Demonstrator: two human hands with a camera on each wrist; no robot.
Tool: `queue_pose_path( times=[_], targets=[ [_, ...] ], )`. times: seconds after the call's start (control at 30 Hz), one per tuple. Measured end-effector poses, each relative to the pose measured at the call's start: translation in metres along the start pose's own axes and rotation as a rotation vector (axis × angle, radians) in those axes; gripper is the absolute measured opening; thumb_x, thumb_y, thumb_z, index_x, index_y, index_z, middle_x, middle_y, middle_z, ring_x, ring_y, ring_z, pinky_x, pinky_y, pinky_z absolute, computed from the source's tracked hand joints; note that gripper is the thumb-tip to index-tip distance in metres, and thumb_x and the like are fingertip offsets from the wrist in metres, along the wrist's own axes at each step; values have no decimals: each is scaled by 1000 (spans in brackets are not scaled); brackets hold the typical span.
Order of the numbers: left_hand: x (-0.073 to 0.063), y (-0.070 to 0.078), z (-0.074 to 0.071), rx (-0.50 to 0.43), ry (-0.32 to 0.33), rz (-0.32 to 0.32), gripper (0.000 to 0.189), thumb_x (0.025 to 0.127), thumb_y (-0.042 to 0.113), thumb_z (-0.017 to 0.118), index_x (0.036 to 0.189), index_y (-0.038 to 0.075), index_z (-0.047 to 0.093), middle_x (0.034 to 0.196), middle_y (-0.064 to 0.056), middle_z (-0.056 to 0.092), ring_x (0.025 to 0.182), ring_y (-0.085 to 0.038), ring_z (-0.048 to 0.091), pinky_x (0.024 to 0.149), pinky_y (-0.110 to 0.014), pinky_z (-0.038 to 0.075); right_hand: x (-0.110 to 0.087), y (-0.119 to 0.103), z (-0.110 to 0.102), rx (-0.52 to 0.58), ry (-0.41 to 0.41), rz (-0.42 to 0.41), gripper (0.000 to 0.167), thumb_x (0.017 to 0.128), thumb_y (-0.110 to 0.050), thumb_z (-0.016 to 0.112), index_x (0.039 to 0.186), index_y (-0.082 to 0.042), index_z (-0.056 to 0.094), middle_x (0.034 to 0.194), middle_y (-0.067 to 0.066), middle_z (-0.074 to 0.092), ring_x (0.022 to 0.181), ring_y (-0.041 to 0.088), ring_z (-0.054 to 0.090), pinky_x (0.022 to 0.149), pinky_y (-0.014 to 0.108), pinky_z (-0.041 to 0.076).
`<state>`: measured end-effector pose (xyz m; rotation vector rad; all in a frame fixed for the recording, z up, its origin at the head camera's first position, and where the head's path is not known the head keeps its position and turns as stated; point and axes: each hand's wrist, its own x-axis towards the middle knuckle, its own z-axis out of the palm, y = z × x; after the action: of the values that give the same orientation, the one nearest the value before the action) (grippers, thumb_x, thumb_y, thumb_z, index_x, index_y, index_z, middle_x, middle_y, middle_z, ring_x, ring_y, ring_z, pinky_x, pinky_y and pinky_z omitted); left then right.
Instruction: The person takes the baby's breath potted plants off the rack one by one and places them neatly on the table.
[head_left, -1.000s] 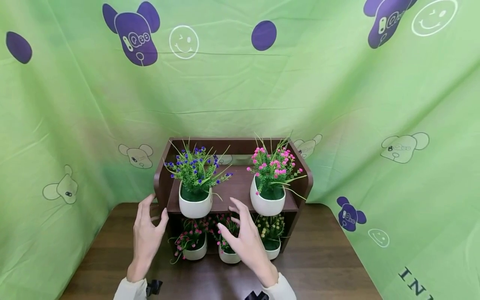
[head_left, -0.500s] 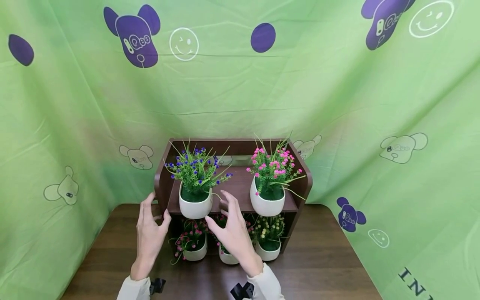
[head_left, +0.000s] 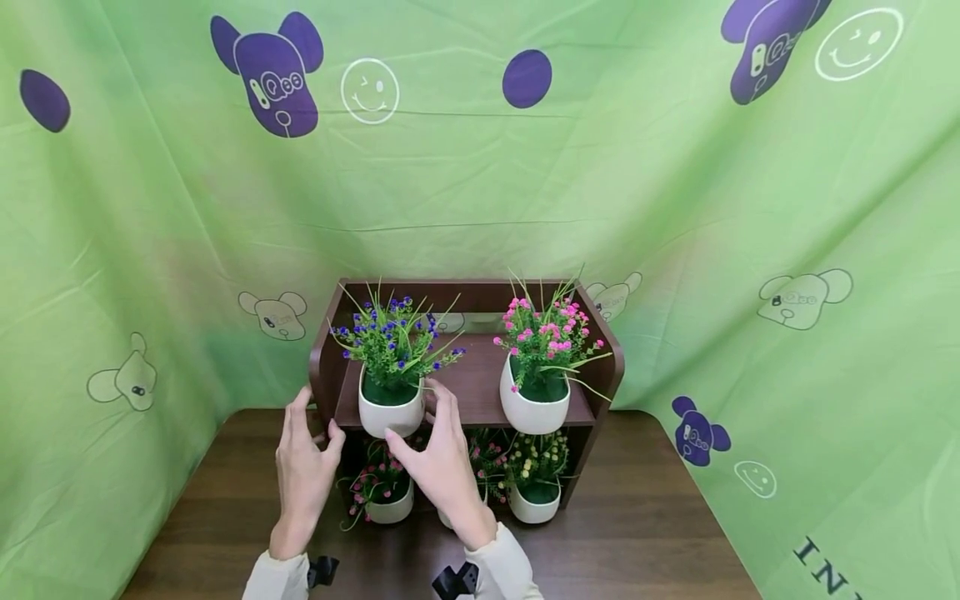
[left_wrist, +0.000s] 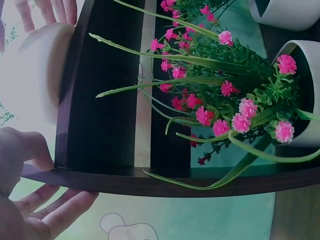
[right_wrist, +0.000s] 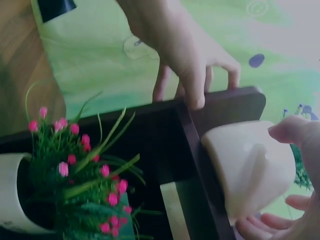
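A white flowerpot with blue flowers and long grass blades stands at the left front of the upper level of a brown wooden shelf. My right hand holds this pot, thumb at its front and fingers round its right side; the right wrist view shows the pot between thumb and fingers. My left hand grips the shelf's left side panel. In the left wrist view its thumb is on one face of the panel and its fingers on the other.
A white pot of pink flowers stands at the upper level's right. Below it, the lower level holds a pot of yellow flowers and pots of pink ones, the middle one partly hidden by my right arm. Green printed cloth surrounds the brown table.
My right hand has moved left from between the two upper pots to the blue-flowered one and closed around it. The left hand stays at the shelf's left side, shifted slightly right.
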<state>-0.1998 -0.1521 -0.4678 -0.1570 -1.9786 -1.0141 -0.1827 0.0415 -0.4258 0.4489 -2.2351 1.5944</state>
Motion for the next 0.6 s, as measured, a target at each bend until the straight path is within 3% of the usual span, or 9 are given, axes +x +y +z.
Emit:
queue_pose_path(
  times=[0.2, 0.6],
  targets=[
    [-1, 2, 2, 11, 2, -19, 64, 87, -12, 68, 147, 2, 50, 128, -27, 61, 86, -47, 68, 64, -57, 61, -1, -10, 16, -65, 107, -8, 89, 89, -31, 85, 158, -3, 35, 156, 17, 43, 138, 34, 50, 110, 56, 46],
    [-5, 2, 5, 56, 41, -14, 62, 88, -10, 67, 147, 4, 50, 123, -26, 62, 79, -47, 68, 62, -59, 60, 0, -21, 47, -22, 281, 51, 99, 83, -26, 91, 159, -3, 32, 156, 19, 41, 139, 36, 48, 111, 60, 43]
  ],
)
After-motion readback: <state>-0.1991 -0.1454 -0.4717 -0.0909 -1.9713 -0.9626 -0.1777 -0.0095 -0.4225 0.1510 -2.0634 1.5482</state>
